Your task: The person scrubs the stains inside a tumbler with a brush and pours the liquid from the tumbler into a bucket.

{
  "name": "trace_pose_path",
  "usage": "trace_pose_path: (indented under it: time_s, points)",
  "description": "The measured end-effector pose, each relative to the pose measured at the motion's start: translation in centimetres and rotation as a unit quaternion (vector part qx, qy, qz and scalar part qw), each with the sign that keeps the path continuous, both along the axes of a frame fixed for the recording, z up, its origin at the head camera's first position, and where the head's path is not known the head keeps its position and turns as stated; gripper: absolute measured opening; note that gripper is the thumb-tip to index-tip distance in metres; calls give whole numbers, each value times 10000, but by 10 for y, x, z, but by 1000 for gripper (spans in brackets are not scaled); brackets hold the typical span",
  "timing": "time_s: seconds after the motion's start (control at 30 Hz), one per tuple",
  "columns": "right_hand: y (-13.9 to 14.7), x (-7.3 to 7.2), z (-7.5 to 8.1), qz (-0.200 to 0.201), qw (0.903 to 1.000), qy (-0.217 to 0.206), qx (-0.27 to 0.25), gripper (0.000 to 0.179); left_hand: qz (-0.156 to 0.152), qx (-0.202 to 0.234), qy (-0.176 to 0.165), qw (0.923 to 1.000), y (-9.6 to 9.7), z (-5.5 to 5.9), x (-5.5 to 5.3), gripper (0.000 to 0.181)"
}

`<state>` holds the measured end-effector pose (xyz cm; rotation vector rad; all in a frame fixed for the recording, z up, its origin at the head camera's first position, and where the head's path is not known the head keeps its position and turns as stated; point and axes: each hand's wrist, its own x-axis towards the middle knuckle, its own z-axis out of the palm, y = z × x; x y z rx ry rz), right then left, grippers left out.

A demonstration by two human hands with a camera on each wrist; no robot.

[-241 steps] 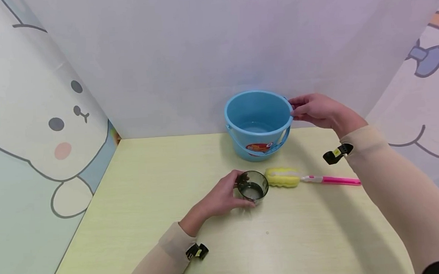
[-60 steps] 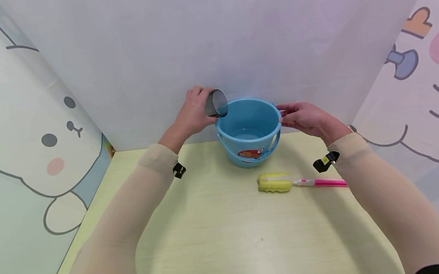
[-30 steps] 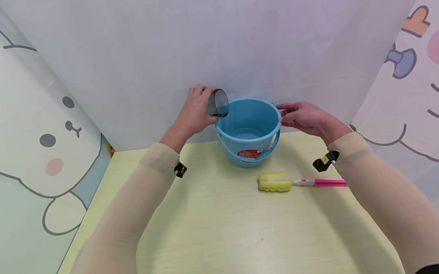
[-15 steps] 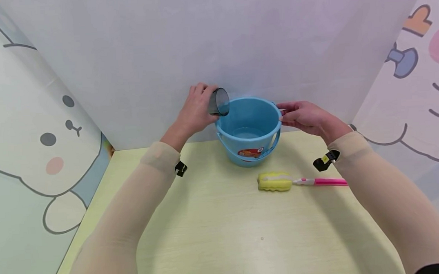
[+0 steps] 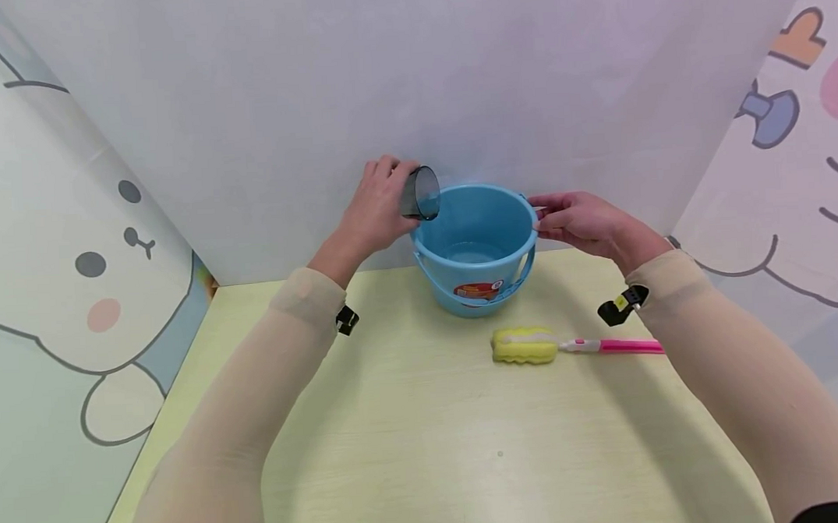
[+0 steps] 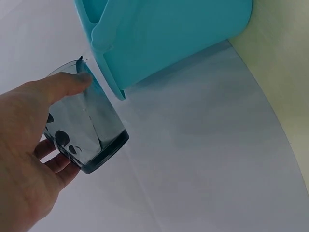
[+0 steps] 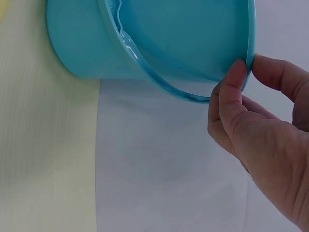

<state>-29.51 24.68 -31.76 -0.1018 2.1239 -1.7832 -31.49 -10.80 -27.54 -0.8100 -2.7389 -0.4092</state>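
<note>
My left hand (image 5: 377, 209) grips a dark, see-through drinking glass (image 6: 89, 123), its fingers and thumb round the sides. Tilted well over, the glass has its mouth at the left rim of a light blue bucket (image 5: 474, 278). In the left wrist view some liquid seems to lie along its lower side, and dark printed marks show on its wall. At the bucket's right side, my right hand (image 5: 580, 222) pinches the rim between thumb and fingers, as the right wrist view (image 7: 270, 111) shows. A shallow layer of clear liquid appears on the bucket's floor; its handle hangs down in front.
A bottle brush (image 5: 524, 346) with a yellow sponge head and pink handle lies on the pale wooden table (image 5: 412, 433), in front of the bucket. Its handle end meets the right sleeve. A white wall sheet (image 5: 280, 127) hangs close behind the bucket.
Eight seconds ago the left hand held the glass upright low over the table; it has since lifted to the bucket's rim and tipped. Lately the glass has edged slightly rightward. The right hand stays.
</note>
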Motion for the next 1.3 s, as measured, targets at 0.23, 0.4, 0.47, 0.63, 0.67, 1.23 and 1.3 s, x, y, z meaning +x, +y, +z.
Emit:
trace_pose_path:
  time_s: [0.23, 0.4, 0.47, 0.63, 0.67, 1.23, 1.3]
  points:
    - [1, 0, 0, -7, 10000, -13, 6, 61, -38, -17, 71, 10000, 2, -1, 0, 86]
    - [1, 1, 0, -29, 10000, -16, 23, 60, -72, -11, 126, 9999, 3, -1, -1, 86]
    - [1, 0, 0, -11, 10000, -1, 34, 61, -82, -21, 147, 9999, 4, -1, -1, 86]
    - [1, 1, 1, -1, 10000, 9, 58, 62, -99, -51, 167, 9998, 5, -1, 0, 86]
    - [1, 1, 1, -9, 10000, 3, 52, 61, -94, -62, 165, 9998, 6, -1, 0, 85]
    - [2, 3, 1, 18, 10000, 4, 7, 61, -92, -215, 307, 9993, 11, 0, 1, 84]
    - [2, 3, 1, 13, 10000, 3, 7, 61, -113, -223, 352, 9991, 12, 0, 1, 84]
